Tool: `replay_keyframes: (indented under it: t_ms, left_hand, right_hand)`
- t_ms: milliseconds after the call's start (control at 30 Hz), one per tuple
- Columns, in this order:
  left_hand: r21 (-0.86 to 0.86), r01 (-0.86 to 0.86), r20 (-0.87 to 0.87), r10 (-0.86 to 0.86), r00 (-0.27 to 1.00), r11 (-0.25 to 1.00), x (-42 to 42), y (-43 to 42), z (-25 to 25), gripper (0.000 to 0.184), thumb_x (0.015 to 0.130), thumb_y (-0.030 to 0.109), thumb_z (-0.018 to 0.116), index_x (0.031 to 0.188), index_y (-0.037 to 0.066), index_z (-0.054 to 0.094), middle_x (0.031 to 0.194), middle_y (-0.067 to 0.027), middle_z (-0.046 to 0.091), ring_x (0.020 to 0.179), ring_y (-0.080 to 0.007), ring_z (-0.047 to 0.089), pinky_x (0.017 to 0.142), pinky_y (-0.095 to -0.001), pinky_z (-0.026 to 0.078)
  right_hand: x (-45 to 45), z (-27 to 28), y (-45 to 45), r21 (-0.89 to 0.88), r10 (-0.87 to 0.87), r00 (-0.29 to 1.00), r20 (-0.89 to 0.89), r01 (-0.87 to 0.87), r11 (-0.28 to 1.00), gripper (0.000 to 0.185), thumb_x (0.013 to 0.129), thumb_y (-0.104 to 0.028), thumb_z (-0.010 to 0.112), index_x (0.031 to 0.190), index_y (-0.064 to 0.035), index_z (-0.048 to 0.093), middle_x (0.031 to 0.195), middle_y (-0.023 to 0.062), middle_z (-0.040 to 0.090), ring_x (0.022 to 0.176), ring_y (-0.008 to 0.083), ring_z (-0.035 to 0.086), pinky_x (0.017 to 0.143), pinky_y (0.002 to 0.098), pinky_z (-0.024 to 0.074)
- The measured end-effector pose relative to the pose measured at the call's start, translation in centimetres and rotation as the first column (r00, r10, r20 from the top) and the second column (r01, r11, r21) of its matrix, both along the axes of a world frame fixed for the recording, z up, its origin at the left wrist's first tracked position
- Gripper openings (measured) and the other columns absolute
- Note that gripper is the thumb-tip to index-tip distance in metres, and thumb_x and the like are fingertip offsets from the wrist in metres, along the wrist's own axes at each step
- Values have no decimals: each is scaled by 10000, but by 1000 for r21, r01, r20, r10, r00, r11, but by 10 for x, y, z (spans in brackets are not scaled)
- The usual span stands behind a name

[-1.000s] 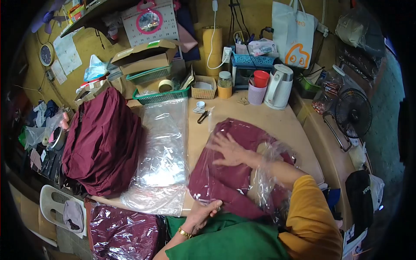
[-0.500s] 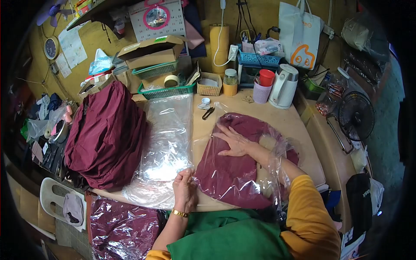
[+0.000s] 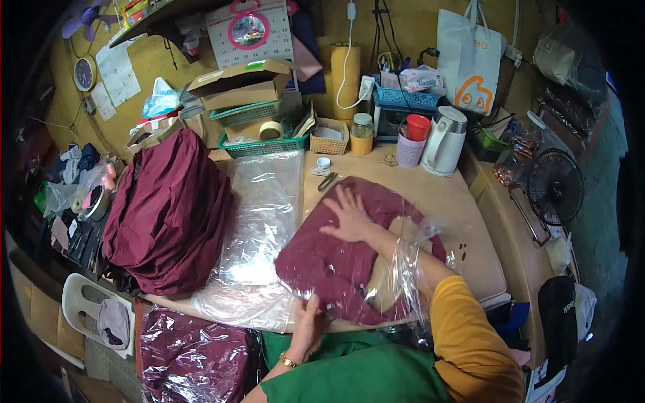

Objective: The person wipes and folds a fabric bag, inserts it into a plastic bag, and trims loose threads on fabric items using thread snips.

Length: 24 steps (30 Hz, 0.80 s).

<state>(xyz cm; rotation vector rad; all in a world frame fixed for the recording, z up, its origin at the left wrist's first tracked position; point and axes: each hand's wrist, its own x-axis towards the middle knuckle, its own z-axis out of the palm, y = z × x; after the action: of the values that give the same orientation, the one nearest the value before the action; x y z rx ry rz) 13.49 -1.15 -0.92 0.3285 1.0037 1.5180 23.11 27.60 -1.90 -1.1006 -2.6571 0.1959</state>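
Note:
A maroon garment [image 3: 336, 255] lies on the table in a clear plastic bag [image 3: 406, 262], whose loose end bunches around my right forearm. Fingers spread, my right hand [image 3: 351, 218] is flat on the garment, and the forearm passes inside the bag. At the lower left corner my left hand [image 3: 309, 319] pinches the bag's edge. Left of it lies a stack of clear plastic bags [image 3: 259, 228], beside a tall pile of maroon fabric [image 3: 168, 215]. Small black snips [image 3: 327, 181] rest just above the garment.
Along the back stand a green basket [image 3: 265, 146], a wicker basket [image 3: 329, 138], a jar [image 3: 362, 131], a red cup [image 3: 417, 127] and a white kettle [image 3: 445, 142]. A black fan [image 3: 555, 187] is at the right. Plastic-wrapped maroon bundles [image 3: 195, 356] lie below the table edge.
My left hand moved left over the stacked bags, then back right to the bag's lower corner. The bagged garment has shifted left and down, with my right hand still spread on it.

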Motion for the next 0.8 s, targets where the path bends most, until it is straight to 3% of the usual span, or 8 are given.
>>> replay_keyframes:
  t_ms: [33,133,267,333,400,467,667,800]
  left_hand:
    - [1,-6,-6,6,1000,1000,1,4,3,455,974,381,599,1286,95,435,1212,-104,514,1110,-207,535,967,-464,483]
    - [20,-121,2,121,993,992,-1,12,5,521,927,199,694,1354,39,443,1334,-119,545,1201,-212,541,999,-441,476]
    - [-2,-164,-102,163,981,987,-37,17,-4,439,898,64,692,1286,-30,510,1205,-144,639,1050,-222,636,944,-376,517]
    - [71,-235,-3,236,972,969,-53,26,-3,395,903,28,669,1268,-31,530,1186,-143,649,1045,-223,641,938,-364,524]
    - [51,-244,-35,246,969,969,-65,34,7,342,919,-13,617,1250,-61,549,1189,-139,646,1039,-213,640,926,-333,526]
    - [93,-318,-114,327,938,944,-84,47,-37,368,925,-26,589,1282,-88,525,1172,-133,646,1002,-193,638,916,-312,519]
    - [73,-271,-119,279,953,960,-78,30,-22,396,937,-5,580,1309,-117,501,1154,-136,639,977,-150,623,911,-273,504]
    - [9,-184,-275,179,945,983,-93,12,-3,389,906,-2,653,1263,-101,534,1090,-118,667,935,-144,636,889,-265,515]
  right_hand:
    - [-6,-3,-5,-34,184,979,-88,-187,982,853,864,-626,597,1501,-129,324,1599,286,65,1483,454,93,1179,612,122]
    - [-18,-4,-1,-66,243,965,-94,-250,966,839,874,-598,608,1493,-106,325,1586,294,121,1481,423,152,1194,563,149]
    - [-11,5,5,-247,220,930,-294,-297,922,783,882,-586,608,1425,-53,420,1585,273,159,1474,393,205,1202,516,173]
    - [-16,2,-1,-190,216,936,-278,-274,943,780,875,-635,582,1446,-123,434,1597,255,143,1483,423,144,1195,562,132]
    - [-15,23,-22,-32,7,984,178,-1,999,777,863,-681,556,1485,-240,404,1608,251,111,1480,469,79,1175,622,76]
    - [-15,11,-6,-82,38,986,162,-25,996,810,836,-765,492,1508,-329,370,1621,235,77,1471,506,35,1149,676,21]
    - [9,8,-7,-209,171,985,4,-166,964,796,918,-632,509,1537,-174,307,1625,233,33,1501,412,56,1184,595,102]
    - [98,60,-90,-186,304,911,278,-259,948,611,955,-377,573,1482,-122,399,1617,199,156,1498,351,163,1181,546,197]
